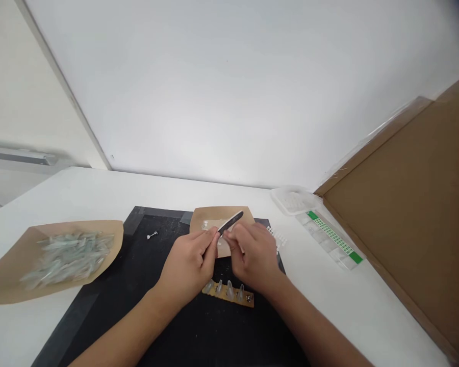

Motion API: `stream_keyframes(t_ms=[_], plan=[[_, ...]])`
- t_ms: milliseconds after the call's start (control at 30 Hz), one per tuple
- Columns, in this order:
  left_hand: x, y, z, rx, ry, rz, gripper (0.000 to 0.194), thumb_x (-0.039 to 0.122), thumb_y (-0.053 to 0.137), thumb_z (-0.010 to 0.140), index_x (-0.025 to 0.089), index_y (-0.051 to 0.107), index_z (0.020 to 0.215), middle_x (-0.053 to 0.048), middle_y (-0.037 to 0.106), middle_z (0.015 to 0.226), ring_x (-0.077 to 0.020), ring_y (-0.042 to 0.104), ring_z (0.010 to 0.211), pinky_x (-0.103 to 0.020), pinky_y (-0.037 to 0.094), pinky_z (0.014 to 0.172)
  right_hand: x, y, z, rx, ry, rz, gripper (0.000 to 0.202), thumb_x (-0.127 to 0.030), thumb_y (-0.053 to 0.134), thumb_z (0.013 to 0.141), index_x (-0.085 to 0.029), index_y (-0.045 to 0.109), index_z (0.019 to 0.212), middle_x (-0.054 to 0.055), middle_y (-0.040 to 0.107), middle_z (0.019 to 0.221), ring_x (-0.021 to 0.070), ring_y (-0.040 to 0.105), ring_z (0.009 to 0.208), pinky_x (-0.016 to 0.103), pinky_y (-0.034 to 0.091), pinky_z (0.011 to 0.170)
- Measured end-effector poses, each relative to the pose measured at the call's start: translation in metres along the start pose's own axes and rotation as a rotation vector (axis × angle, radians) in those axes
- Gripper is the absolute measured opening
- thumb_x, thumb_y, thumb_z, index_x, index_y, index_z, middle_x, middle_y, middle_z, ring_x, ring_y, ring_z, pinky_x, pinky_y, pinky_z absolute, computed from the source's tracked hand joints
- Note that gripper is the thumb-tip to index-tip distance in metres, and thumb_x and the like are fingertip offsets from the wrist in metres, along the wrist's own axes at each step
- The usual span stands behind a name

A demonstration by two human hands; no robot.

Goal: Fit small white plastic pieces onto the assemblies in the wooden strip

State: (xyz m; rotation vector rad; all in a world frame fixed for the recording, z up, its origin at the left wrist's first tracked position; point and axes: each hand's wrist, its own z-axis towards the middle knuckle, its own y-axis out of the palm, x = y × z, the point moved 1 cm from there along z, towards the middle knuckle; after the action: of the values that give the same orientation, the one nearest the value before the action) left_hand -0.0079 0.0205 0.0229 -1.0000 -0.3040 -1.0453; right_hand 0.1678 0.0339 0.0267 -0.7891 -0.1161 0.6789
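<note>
Between the fingers of my left hand [192, 260] is a dark nail file [231, 222] with a pale edge, pointing up to the right. My right hand [253, 253] is closed close beside the file's lower end; what its fingertips pinch is too small to make out. Both hands are over a brown paper tray [202, 215] with small clear pieces in it. Just below the hands, a yellow strip [222, 292] carries several clear nail tips standing up. A black mat [156, 270] lies beneath.
At the left, a brown paper tray [7, 265] holds a pile of clear packets [74, 252]. A small metallic piece [152, 235] rests on the mat. Small white dots [277, 237], a clear case with a green label [334, 236] and a clear plastic tray [294, 200] are right. Cardboard [409, 204] stands far right.
</note>
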Motion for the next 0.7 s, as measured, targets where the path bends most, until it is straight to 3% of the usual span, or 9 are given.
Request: stream_keyframes(t_ms=[133,433,700], plan=[[-0.0002,-0.0012,0.001,0.003,0.006,0.005,0.034,0.021,0.048,0.107,0.017,0.063,0.076,-0.001,0.062,0.067,-0.0133,0.058,0.058,-0.026,0.04,0.061,-0.0014,0.0034,-0.0014,0.052,0.031,-0.001,0.026,-0.016,0.055,0.104,-0.023,0.05,0.079,0.001,0.061,0.07,0.0167,0.051,0.062,0.034,0.032,0.065],[-0.0002,-0.0038,0.0014,-0.008,0.003,0.012,0.038,0.019,0.049,0.106,0.017,0.057,0.069,0.001,0.058,0.062,-0.0115,0.055,0.054,-0.025,0.037,0.058,-0.0003,0.0064,0.0006,0.031,0.023,0.025,0.031,-0.018,0.055,0.103,-0.023,0.048,0.074,-0.002,0.056,0.064,0.0155,0.049,0.058,0.033,0.031,0.065],[-0.0024,-0.0025,-0.0013,0.004,0.013,0.01,0.035,0.02,0.049,0.107,0.017,0.061,0.074,0.0,0.059,0.065,-0.0123,0.056,0.056,-0.026,0.04,0.059,-0.0011,0.0058,0.0009,0.02,0.006,0.035,0.03,-0.017,0.055,0.102,-0.022,0.048,0.074,-0.003,0.054,0.063,0.014,0.048,0.055,0.033,0.029,0.066]])
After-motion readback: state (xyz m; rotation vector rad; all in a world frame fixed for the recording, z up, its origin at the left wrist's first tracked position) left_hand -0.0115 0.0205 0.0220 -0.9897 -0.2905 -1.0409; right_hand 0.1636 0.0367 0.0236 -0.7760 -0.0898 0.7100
